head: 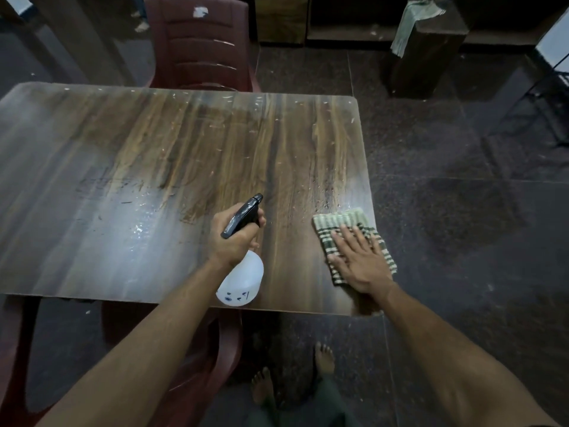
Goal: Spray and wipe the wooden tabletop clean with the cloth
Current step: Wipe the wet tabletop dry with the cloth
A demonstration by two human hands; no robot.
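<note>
The wooden tabletop (pixel 172 155) fills the left and middle of the head view, with wet streaks and small pale specks on it. My left hand (pixel 234 238) grips the neck of a white spray bottle (pixel 243 282) with a black trigger head, its nozzle pointing away over the table. A checked green and white cloth (pixel 341 221) lies folded at the table's near right corner. My right hand (pixel 360 260) presses flat on the cloth with fingers spread and straight.
A dark red plastic chair (pixel 200 44) stands at the table's far side. Another red chair (pixel 215 343) is tucked under the near edge. A dark wooden block with a cloth draped on it (pixel 428 41) stands on the floor at the back right. My bare feet (pixel 292 371) are below.
</note>
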